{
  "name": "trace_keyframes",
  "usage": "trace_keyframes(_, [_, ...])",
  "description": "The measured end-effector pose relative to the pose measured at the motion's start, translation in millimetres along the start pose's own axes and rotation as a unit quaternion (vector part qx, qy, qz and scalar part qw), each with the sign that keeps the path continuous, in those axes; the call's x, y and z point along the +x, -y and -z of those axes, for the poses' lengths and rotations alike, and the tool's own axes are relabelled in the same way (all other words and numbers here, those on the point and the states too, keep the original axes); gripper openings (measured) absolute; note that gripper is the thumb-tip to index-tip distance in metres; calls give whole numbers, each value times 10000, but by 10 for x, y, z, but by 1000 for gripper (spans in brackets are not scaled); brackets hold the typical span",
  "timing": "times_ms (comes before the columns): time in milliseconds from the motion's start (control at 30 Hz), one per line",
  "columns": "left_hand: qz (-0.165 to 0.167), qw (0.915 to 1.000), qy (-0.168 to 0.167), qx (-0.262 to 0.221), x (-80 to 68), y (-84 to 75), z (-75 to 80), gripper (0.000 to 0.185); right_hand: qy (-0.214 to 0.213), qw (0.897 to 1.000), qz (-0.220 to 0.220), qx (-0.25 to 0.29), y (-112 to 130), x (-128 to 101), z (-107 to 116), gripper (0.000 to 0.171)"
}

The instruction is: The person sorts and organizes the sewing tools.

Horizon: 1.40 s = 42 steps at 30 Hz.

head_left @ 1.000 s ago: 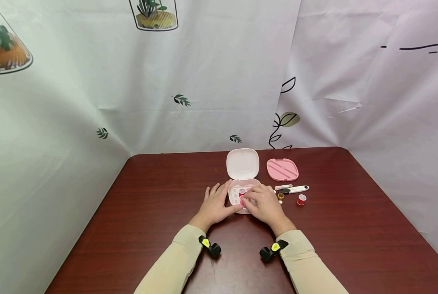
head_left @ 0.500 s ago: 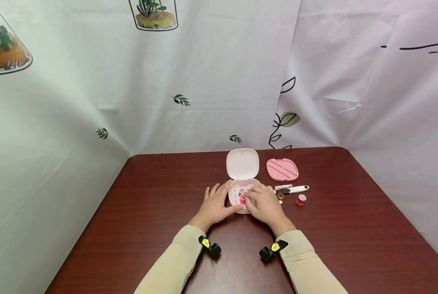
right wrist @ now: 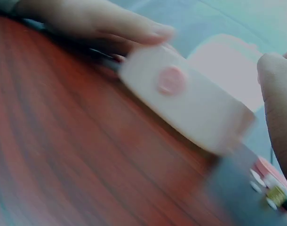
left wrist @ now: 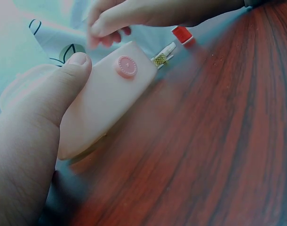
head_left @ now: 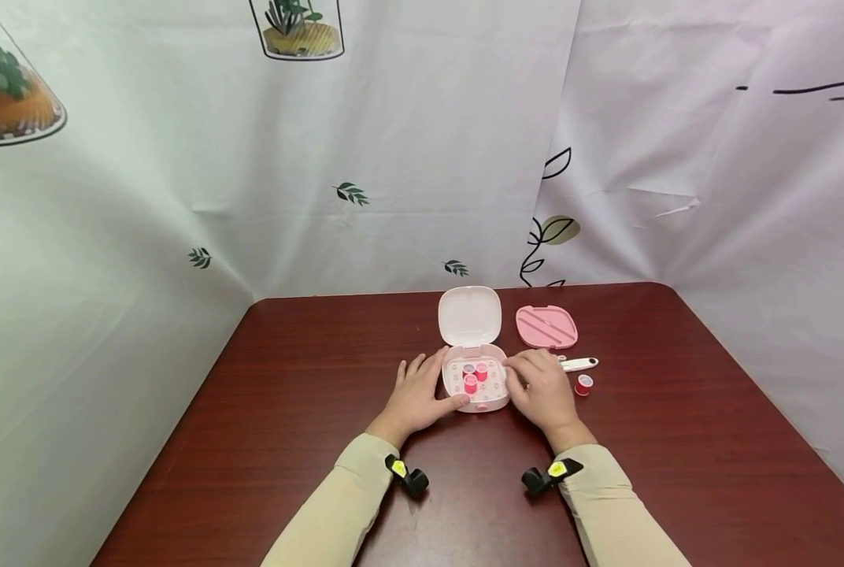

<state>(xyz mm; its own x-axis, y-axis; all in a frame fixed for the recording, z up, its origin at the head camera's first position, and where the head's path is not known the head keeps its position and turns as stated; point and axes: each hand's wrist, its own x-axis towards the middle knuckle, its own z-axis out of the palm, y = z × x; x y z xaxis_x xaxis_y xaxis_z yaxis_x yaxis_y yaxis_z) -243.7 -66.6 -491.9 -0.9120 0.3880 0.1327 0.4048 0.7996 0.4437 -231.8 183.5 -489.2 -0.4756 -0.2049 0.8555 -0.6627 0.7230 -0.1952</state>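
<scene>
Nearest, the left hand [head_left: 416, 394] braced the small pale pink plastic sewing case [head_left: 476, 387] on the dark red wooden tabletop [head_left: 309, 441], thumb pressing its front. Right of the case, the right hand [head_left: 541, 387] hovered, fingers loosely curled, empty. Steadying mattered: beyond the case lay loose red thread spool [head_left: 583, 384].

Bright, even light; blurred wrist views
</scene>
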Motion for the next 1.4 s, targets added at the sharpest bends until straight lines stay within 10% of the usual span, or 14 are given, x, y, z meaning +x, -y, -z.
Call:
trace_keyframes(300, [57,10000,28,30,-2,20,-1,97,-369,9978,-517,-166,-289,-105,282,16])
trace_keyframes(933, [-9,10000,-35,-34,9,25,-12,97,1087,9762,-1877,-55,-627,-371,709,41])
trace_keyframes(1400, [-21,10000,21,5,2,1,-3,98,1741,9539,-2413,-403,-634,-430,814,23])
